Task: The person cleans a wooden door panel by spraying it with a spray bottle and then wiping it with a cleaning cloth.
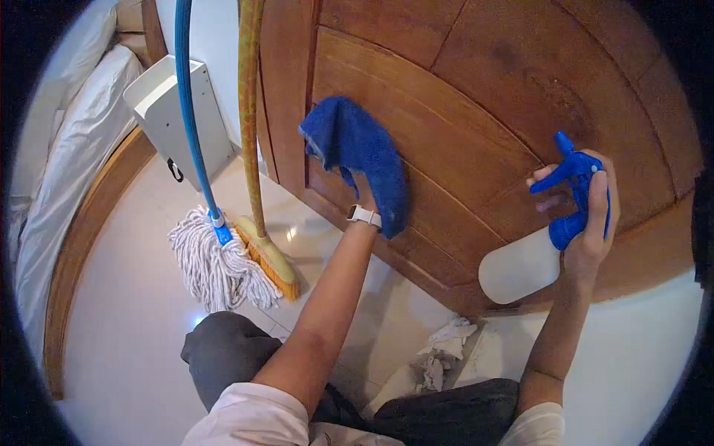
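A blue cloth (375, 160) is draped over my left hand (361, 189) and lies against the brown wooden door (461, 126). Most of that hand's fingers are hidden by the cloth; a white watch is on the wrist. On the right, my right hand (599, 215) is wrapped round the neck of a spray bottle (520, 271) with a blue trigger head and a whitish body. The bottle is tilted, its nozzle pointing up and its base toward the lower left, in front of the lower part of the door.
A string mop (216, 260) and a broom (271, 260) stand on the tiled floor (126, 297) at the left. Behind them is a white box-like holder (178, 111) beside a wood-edged bed (82, 253). Crumpled paper (439, 353) lies below the door.
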Motion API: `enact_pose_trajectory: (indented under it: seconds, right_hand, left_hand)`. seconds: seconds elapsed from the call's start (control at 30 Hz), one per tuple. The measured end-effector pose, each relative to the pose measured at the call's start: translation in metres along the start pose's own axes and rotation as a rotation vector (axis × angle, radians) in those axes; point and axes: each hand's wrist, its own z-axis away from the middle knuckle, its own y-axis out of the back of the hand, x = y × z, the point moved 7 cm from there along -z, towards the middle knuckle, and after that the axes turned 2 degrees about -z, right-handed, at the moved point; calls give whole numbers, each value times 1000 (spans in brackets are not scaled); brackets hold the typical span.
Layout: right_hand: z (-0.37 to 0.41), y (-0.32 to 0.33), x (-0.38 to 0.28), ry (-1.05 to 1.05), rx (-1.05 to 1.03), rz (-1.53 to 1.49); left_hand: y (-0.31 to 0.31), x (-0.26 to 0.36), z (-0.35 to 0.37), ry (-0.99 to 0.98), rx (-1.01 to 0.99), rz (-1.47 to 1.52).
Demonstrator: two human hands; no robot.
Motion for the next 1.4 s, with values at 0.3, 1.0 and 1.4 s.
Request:
enact_pose_trajectory:
  seconds: [0.3, 1.0, 1.4]
  right_hand:
    - [6, -9, -5, -1, -16, -12]
    - [4, -4, -11, 17, 6, -27]
    - [6, -5, -25, 7, 19, -59]
  left_hand:
    - [38, -101, 53, 278, 83, -100]
    - [0, -33, 37, 30, -87, -33]
    - [8, -103, 69, 286, 32, -66]
